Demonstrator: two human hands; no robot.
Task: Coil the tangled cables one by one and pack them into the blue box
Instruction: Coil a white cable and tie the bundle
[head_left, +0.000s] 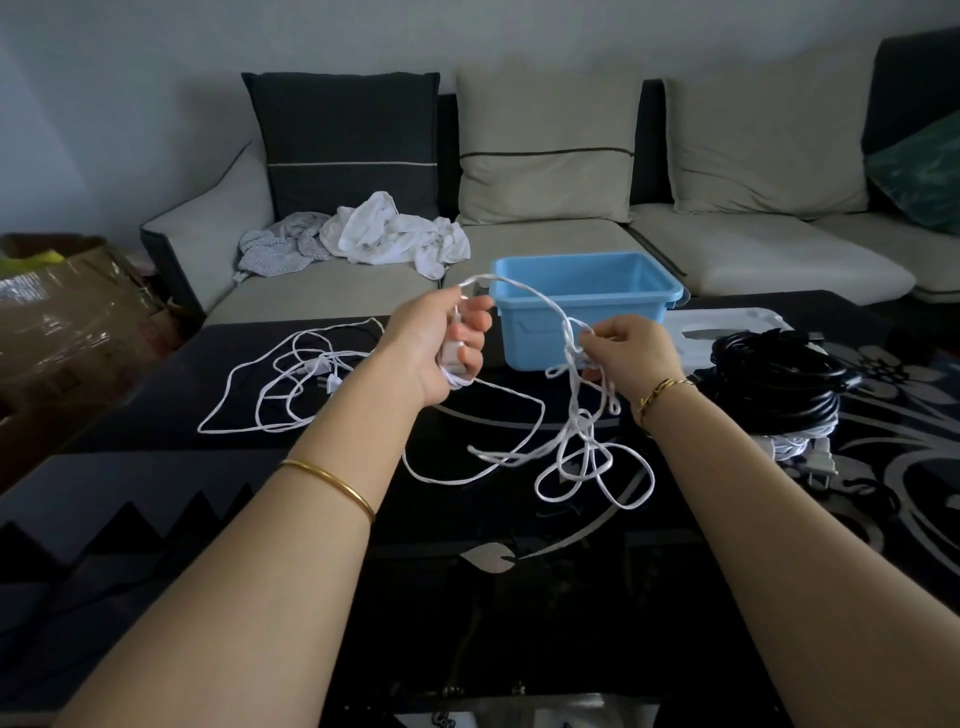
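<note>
Glossy black counter (467, 597), silver flowers, grey sofa (727, 249) behind. Left hand (441, 343) fingers curl round the white cable (581, 423), right hand (634, 353) pinches its tangle; blue box (530, 343) sits just beyond.

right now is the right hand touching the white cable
Touching. The head view shows the right hand pinching the white cable at its tangled part, with loops hanging below the grip.

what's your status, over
Left hand grips white cable; right hand pinches its tangle. Blue box shows no cable. Loose loops trail on table.
</note>
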